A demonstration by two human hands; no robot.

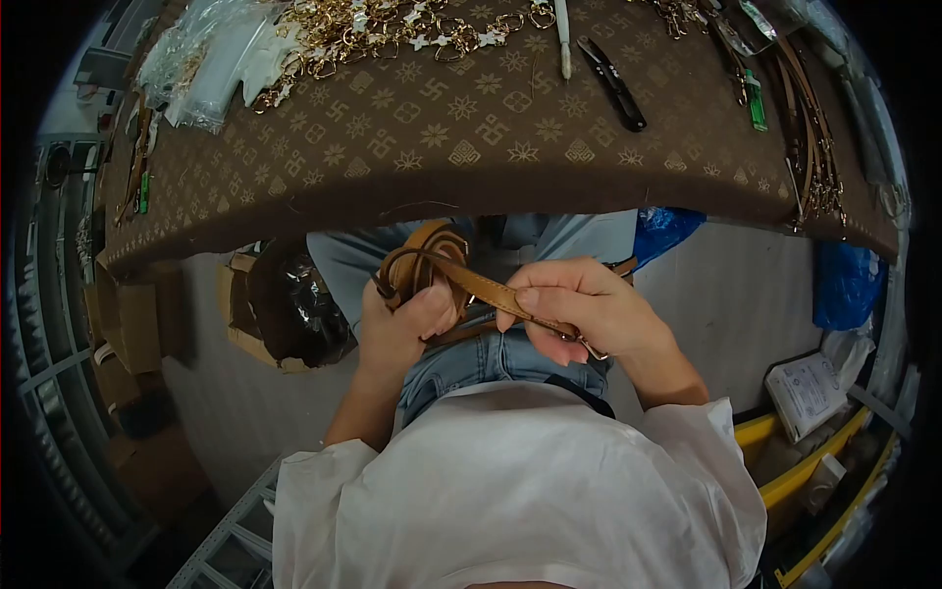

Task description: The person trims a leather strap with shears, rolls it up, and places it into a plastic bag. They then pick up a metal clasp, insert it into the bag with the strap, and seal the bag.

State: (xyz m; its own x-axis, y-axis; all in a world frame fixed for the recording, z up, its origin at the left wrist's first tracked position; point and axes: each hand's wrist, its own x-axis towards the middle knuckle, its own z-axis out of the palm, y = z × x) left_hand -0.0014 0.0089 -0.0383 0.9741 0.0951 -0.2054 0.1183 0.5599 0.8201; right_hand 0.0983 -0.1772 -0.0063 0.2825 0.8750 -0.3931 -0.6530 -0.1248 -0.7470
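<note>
A tan leather strap point(491, 293) with pale edge stitching is held between my hands, above my lap. My left hand point(424, 316) is closed around the strap's coiled part, where several loops stand up over the fingers. With thumb and fingers, my right hand point(579, 306) pinches the strap near its end. A small metal clasp point(591, 348) shows at that end, just below the right fingers. Some of the coil is hidden behind my left hand.
Ahead is a table with a brown patterned cloth point(392, 147). On it lie gold chains with star charms point(392, 34), plastic bags point(201, 69), black thread snips point(613, 83), a white pen-like tool point(564, 44), a green lighter point(754, 98) and hanging straps point(812, 147). Yellow bins point(785, 471) stand at right.
</note>
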